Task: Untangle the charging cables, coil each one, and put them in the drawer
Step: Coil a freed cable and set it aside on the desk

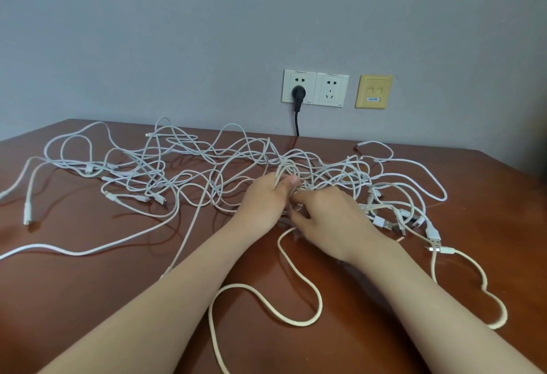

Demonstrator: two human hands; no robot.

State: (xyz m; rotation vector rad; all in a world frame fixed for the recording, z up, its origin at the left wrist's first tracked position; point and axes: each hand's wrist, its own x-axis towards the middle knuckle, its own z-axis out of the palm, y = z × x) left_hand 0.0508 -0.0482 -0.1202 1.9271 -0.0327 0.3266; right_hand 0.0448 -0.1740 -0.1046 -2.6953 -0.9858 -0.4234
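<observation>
A grey wall (177,33) stands behind a brown table (88,299). At 12 o'clock are 2 white sockets (330,89), 1 holding a black plug (298,93); a yellow plate (374,91) sits beside them.

1. Table (88,299): one, brown wood.
2. White charging cables (207,172): one tangled heap. The strands cross too densely to count singly, but there are plainly more than five.
3. Cable connector ends: several lie to the left of the heap and several to the right. No exact total can be taken.
4. Hands: two, a left hand (263,202) and a right hand (325,219).
5. White power sockets on the wall: two, a left socket (288,92) and a right socket (331,89), side by side.
6. Black plug (298,93) with black cord: one, seated in the left socket.
7. Yellowish data plate (374,91): one, carrying two ports.
</observation>
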